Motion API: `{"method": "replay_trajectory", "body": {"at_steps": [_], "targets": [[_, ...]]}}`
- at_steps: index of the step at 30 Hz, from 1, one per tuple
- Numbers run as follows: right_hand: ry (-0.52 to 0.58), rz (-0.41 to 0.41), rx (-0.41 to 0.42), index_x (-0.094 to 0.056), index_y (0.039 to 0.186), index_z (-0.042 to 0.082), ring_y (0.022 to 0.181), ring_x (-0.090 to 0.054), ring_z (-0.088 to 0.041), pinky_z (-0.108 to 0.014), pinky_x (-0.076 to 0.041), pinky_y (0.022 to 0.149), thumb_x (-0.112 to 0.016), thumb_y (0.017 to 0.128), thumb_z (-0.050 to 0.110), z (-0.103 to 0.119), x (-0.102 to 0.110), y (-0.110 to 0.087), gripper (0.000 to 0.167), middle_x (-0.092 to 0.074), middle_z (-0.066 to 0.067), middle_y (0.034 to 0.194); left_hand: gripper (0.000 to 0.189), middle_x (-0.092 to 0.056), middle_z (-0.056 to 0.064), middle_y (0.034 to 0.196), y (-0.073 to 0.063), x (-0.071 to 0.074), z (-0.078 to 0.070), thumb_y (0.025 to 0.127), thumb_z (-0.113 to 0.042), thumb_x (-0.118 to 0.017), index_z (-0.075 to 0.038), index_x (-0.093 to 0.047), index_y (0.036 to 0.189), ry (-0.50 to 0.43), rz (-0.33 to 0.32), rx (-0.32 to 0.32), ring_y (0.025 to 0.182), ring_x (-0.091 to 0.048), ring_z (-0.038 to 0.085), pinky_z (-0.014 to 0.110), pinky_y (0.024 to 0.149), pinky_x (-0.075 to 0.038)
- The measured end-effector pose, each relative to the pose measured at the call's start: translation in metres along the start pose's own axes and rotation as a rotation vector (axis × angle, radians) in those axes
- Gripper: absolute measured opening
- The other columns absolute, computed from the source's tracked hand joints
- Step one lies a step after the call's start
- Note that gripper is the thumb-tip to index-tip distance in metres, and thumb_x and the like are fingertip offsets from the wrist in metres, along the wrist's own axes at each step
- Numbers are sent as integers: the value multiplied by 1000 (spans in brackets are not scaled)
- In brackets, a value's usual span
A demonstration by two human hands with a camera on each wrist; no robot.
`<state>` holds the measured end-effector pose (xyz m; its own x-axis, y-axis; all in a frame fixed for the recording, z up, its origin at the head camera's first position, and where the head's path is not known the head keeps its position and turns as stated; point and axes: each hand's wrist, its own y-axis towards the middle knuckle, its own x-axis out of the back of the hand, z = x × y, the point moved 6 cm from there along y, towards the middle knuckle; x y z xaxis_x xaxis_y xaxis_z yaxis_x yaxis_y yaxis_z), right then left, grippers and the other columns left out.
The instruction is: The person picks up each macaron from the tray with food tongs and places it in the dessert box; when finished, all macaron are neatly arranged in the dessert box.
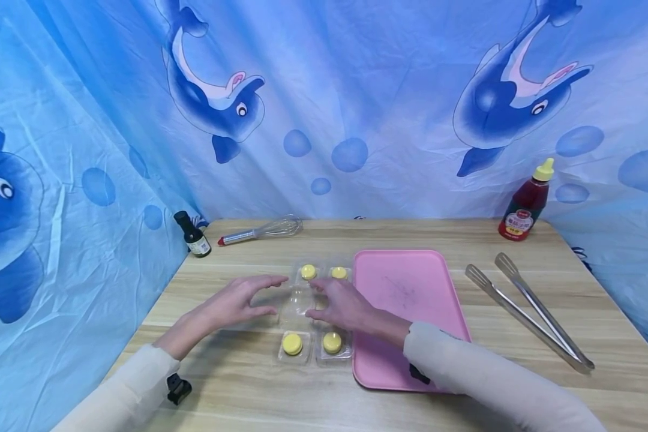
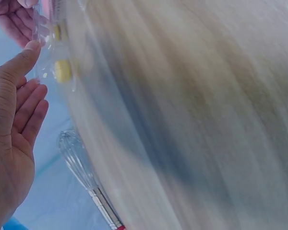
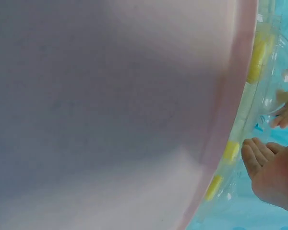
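Observation:
Both hands are held over several clear plastic boxes with round yellow macarons (image 1: 292, 344) in them, left of a pink tray (image 1: 405, 288). A clear plastic piece (image 1: 300, 300) lies between the two hands. My left hand (image 1: 246, 300) is on its left side, palm inward, fingers and thumb spread apart. In the left wrist view, the thumb overlaps the plastic's edge beside a macaron (image 2: 63, 71). Opposite it, my right hand (image 1: 342, 303) reaches across the tray, with extended fingertips at the plastic's right edge. In the right wrist view, its fingers (image 3: 259, 158) lie straight together.
A whisk (image 1: 261, 231) lies along the back, with a small dark bottle (image 1: 192, 235) at the back left corner. Metal tongs (image 1: 534, 315) lie spread right of the tray. A red sauce bottle (image 1: 524, 204) with a yellow cap stands at the back right.

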<state>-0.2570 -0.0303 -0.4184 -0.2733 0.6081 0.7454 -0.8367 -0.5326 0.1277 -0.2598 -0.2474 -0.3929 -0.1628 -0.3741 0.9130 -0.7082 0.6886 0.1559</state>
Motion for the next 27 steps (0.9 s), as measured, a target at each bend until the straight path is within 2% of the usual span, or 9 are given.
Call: {"method": "replay_trajectory", "body": {"at_steps": [4, 8, 14, 17, 19, 23, 27], "targets": [[12, -51, 72, -60, 146, 4, 122, -68, -30, -42, -59, 102, -88, 90, 28, 4, 8, -4, 68, -68, -14, 139, 72, -63, 14, 147, 1, 4, -7, 91, -19, -86, -6, -54, 153, -36, -20, -29, 123, -69, 33, 49, 103, -58], [49, -96, 116, -59, 147, 1, 121, -68, -33, -43, -59, 102, -88, 89, 24, 6, 16, -8, 68, -67, -15, 141, 76, -63, 16, 147, 3, 9, -14, 88, -18, -89, -4, -54, 153, -45, -51, -38, 121, -69, 36, 48, 102, -59], [143, -106, 138, -51, 154, 1, 123, -67, -34, -47, -57, 105, -87, 90, 17, 5, 20, -10, 75, -64, -15, 145, 80, -65, 14, 144, 7, 14, -22, 83, -24, -94, -4, -56, 151, 22, -145, -59, 118, -70, 31, 48, 101, -60], [243, -107, 126, -50, 155, 3, 123, -66, -31, -48, -56, 106, -85, 91, 12, 3, 23, -11, 73, -62, -14, 147, 79, -64, 12, 146, 9, 16, -25, 83, -27, -94, -5, -58, 149, 51, -192, -87, 117, -70, 28, 46, 99, -61], [339, -111, 94, -53, 154, 4, 120, -68, -28, -45, -58, 105, -82, 93, 9, 0, 25, -10, 68, -65, -15, 143, 78, -64, 11, 146, 10, 17, -27, 82, -27, -94, -6, -59, 148, 70, -219, -109, 118, -70, 28, 47, 99, -61], [544, -157, 20, -62, 144, 1, 108, -73, -27, -33, -63, 92, -77, 96, 4, -5, 29, -9, 50, -70, -18, 132, 78, -64, 12, 145, 11, 18, -33, 81, -28, -94, -4, -60, 147, 121, -255, -173, 122, -68, 30, 48, 103, -59], [680, -198, -38, -66, 133, -6, 95, -76, -29, -34, -66, 82, -74, 97, -1, -9, 31, -6, 38, -73, -20, 120, 78, -63, 11, 146, 12, 18, -42, 83, -31, -92, -4, -59, 148, 186, -267, -244, 126, -66, 29, 44, 106, -57]]}}
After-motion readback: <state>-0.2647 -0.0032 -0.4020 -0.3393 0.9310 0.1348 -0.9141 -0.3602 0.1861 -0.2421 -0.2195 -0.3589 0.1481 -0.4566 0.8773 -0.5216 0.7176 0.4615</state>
